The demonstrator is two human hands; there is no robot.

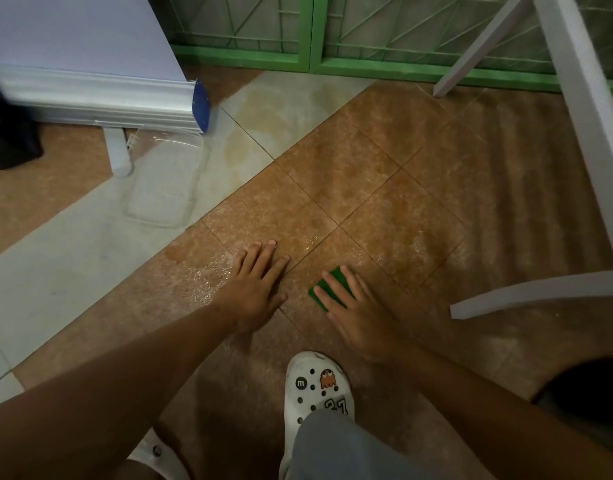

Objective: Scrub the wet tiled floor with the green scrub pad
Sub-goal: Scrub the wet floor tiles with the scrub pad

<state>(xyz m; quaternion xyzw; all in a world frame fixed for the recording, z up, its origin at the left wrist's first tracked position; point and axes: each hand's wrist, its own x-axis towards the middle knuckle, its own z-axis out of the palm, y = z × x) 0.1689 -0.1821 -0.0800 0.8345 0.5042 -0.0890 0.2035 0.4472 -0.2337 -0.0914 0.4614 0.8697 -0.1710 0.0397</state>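
Under the right hand [353, 306], fingers flat and pressing, the green pad [327, 289] lies on the wet brown floor [436, 188], long axis running up-right. Just beside it, the left hand [260, 282] rests spread on the tiles.

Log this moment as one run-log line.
right hand: presses green scrub pad | left hand: flat on wet tiled floor | phase: scrubbing

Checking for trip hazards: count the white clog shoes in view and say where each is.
2. One white clog stands on the brown tiles just behind the right hand; a second clog shows only partly at the bottom edge, under the left forearm.
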